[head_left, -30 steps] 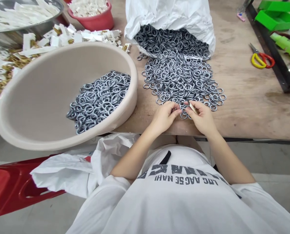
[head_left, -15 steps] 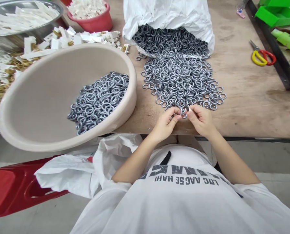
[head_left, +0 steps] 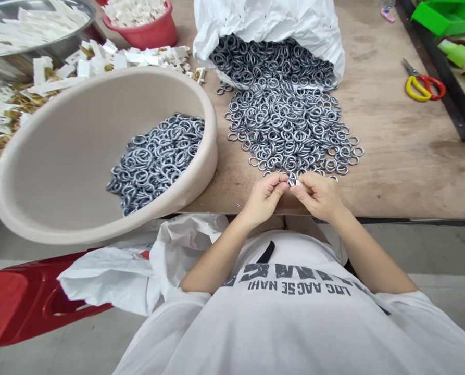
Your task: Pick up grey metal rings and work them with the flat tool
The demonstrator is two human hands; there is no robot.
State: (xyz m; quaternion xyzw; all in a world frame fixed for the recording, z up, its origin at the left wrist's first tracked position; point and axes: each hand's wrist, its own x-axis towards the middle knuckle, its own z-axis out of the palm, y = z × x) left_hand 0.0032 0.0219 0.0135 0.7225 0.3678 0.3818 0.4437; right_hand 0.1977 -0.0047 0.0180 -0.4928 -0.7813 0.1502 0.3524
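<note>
Since earlier frame, R hand [head_left: 318, 197] shifted in twd L hand [head_left: 264, 200], fingertips now almost meeting; L thumb + index pinch ring [head_left: 291, 182] low over near edge of ring pile [head_left: 287, 125]; R pinches small pale tool [head_left: 303, 185], tip prob. at ring, tho fingers hide contact; ring looks light, smooth, likely firm w/ slight give, not fragile; could slip or roll; best hold: outer rim, opp. side from tool, fingertips clear of tip
</note>
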